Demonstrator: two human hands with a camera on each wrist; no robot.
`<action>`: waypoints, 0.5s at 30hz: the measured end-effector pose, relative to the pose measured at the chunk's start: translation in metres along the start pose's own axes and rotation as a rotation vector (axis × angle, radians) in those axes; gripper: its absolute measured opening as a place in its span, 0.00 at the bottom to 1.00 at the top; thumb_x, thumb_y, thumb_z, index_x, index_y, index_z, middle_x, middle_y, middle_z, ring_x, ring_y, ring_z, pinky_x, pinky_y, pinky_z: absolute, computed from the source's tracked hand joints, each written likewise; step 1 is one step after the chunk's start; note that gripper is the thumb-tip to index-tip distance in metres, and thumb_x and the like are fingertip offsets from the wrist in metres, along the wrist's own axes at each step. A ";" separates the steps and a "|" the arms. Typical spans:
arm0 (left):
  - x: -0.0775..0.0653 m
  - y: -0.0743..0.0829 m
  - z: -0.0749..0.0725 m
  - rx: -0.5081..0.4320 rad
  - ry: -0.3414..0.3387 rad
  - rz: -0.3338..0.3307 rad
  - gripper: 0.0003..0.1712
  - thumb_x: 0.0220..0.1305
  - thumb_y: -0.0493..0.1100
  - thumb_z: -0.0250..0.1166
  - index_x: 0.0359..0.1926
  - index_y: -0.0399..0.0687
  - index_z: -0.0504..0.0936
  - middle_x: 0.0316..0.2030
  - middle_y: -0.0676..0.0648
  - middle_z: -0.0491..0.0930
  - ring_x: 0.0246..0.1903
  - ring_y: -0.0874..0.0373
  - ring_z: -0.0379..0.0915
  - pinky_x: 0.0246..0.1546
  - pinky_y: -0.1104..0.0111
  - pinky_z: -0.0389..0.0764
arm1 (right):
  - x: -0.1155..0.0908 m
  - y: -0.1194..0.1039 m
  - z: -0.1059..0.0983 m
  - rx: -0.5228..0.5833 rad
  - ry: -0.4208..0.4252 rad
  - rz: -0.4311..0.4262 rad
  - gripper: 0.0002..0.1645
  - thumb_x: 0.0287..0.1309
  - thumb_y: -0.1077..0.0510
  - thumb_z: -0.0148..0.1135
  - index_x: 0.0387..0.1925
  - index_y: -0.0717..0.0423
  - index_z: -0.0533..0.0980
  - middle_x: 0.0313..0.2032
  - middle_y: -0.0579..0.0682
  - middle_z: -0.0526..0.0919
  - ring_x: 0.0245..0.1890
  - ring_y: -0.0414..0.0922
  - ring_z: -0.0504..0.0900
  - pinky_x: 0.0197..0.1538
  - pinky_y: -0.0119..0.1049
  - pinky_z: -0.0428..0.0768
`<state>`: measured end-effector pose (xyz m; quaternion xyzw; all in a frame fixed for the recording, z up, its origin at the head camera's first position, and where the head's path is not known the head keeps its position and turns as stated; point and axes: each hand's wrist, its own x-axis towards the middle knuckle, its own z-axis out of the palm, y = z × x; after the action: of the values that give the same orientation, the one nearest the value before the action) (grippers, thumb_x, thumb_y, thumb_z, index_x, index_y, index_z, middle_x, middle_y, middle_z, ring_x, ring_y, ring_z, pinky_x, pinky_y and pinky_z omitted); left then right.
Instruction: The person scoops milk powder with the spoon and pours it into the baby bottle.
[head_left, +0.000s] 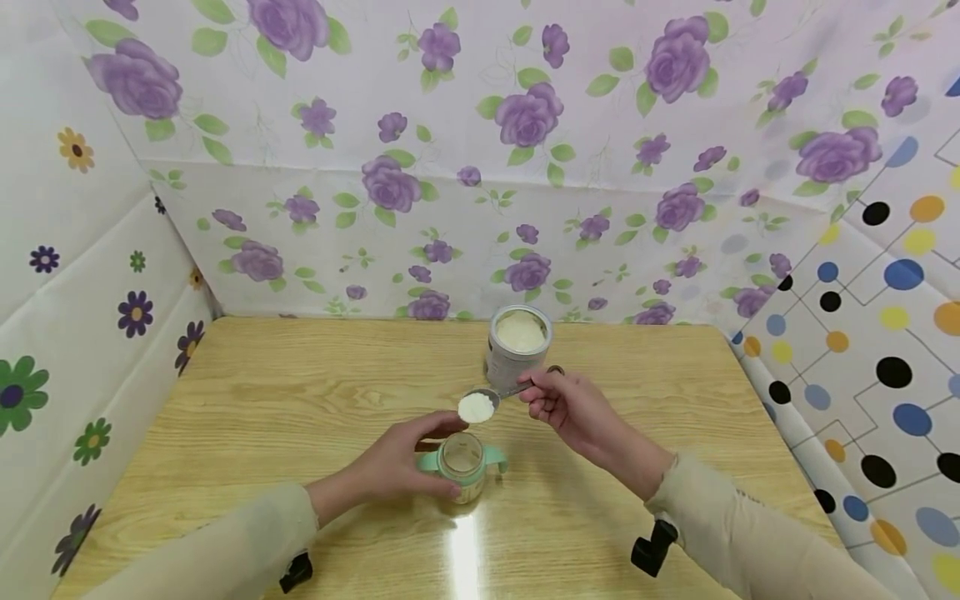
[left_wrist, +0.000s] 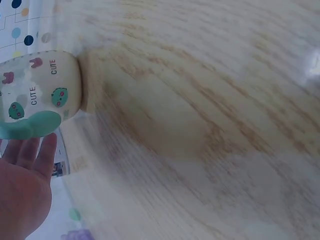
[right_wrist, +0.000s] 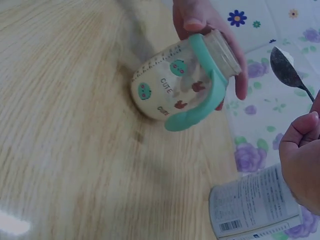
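Observation:
Near the middle of the table a clear baby bottle (head_left: 471,482) with mint-green handles stands upright and uncapped. My left hand (head_left: 401,460) grips it around the neck, thumb on the near side and fingers on the far side. In the right wrist view the bottle (right_wrist: 167,85) shows printed pictures, the word CUTE and a pale lower part. My right hand (head_left: 573,417) pinches the handle of a metal spoon (head_left: 512,390). Heaped white powder (head_left: 476,407) fills the spoon's bowl, which hangs just above and behind the bottle's mouth without touching it.
Behind the spoon stands an open can (head_left: 510,364) of pale powder, close to the right hand. The wooden table (head_left: 300,375) ends at a flowered cloth (head_left: 450,242) at the back, with patterned cloths on both sides.

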<state>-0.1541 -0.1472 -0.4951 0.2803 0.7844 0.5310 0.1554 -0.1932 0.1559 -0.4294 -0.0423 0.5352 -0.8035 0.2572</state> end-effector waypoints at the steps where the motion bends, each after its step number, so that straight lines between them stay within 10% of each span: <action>1: 0.000 0.000 0.000 0.002 0.005 -0.005 0.50 0.55 0.50 0.86 0.75 0.47 0.73 0.69 0.43 0.79 0.68 0.46 0.76 0.69 0.50 0.78 | -0.001 0.002 0.001 -0.010 -0.008 -0.005 0.19 0.83 0.61 0.48 0.44 0.57 0.86 0.31 0.45 0.89 0.30 0.35 0.83 0.39 0.26 0.83; 15: -0.001 -0.006 0.004 -0.014 0.013 -0.040 0.39 0.58 0.50 0.84 0.69 0.53 0.80 0.60 0.53 0.84 0.63 0.48 0.80 0.66 0.54 0.81 | -0.012 0.016 0.008 -0.125 -0.045 -0.016 0.15 0.82 0.60 0.52 0.50 0.65 0.82 0.32 0.45 0.90 0.32 0.36 0.85 0.39 0.27 0.85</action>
<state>-0.1531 -0.1463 -0.5025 0.2603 0.7871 0.5349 0.1629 -0.1741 0.1503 -0.4380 -0.0804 0.5781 -0.7694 0.2595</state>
